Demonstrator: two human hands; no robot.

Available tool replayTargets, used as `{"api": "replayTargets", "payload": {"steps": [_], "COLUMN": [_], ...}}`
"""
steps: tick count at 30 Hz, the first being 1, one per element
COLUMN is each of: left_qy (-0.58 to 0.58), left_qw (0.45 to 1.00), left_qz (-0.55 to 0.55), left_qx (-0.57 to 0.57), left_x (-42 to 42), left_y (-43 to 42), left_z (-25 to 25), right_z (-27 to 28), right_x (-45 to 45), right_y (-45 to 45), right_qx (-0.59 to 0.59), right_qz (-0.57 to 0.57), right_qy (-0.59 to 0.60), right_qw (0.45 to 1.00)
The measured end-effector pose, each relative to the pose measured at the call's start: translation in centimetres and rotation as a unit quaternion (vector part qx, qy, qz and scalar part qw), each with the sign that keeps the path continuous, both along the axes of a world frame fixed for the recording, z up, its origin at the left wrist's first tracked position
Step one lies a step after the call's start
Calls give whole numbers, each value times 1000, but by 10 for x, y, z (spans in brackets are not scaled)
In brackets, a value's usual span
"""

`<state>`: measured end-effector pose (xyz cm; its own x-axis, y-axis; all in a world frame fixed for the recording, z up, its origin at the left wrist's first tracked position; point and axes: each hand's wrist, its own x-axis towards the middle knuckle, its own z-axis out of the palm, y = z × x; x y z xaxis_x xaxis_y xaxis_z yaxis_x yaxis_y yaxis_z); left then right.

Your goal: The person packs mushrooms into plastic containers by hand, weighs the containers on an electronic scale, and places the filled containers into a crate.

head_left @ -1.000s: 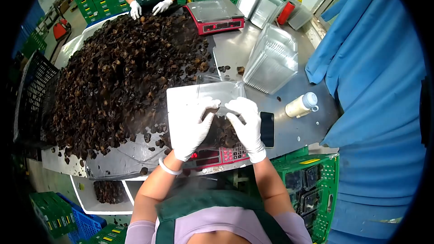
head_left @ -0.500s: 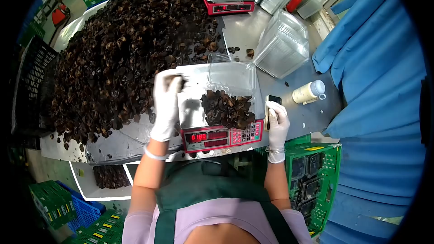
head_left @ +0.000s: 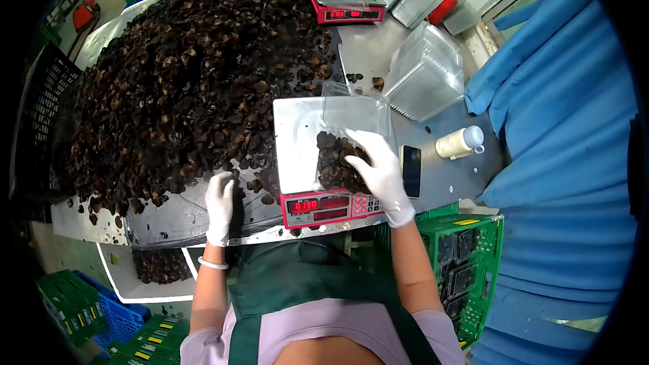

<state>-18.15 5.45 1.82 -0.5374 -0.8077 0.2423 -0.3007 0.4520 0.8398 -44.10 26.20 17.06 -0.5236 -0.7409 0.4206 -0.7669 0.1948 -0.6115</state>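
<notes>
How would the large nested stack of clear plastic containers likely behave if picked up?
The clear plastic container stack looks thin-walled, so probably light for its size. Its sides would likely flex under a firm grip. With many visible rims, it may slide apart if tilted.

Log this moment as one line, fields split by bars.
right hand: at dark pieces in clear container | container: on near scale | left hand: by pile edge | phone: right of scale

Dark, curled pieces (head_left: 334, 166) lie heaped in an open clear plastic box (head_left: 358, 112) on the scale (head_left: 293, 136).
</notes>
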Motion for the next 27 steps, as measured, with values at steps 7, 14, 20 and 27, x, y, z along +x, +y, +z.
{"api": "replayTargets", "payload": {"steps": [7,14,20,27], "left_qy": [-83,-233,-156,-19], "left_qw": [971,960,980,996], "left_qz": [-20,-50,-39,19], "left_qx": [-223,-146,-118,-91], "left_x": [27,92,99,68], "left_y": [3,51,45,9], "left_z": [32,8,-18,5], "right_z": [-16,35,16,-14], "right_x": [-16,-10,-20,0], "right_y": [-53,-90,-39,-26], "right_qx": [205,-18,87,268], "right_qz": [37,57,20,14], "right_qy": [68,-185,-15,132], "right_qw": [976,981,996,954]}}
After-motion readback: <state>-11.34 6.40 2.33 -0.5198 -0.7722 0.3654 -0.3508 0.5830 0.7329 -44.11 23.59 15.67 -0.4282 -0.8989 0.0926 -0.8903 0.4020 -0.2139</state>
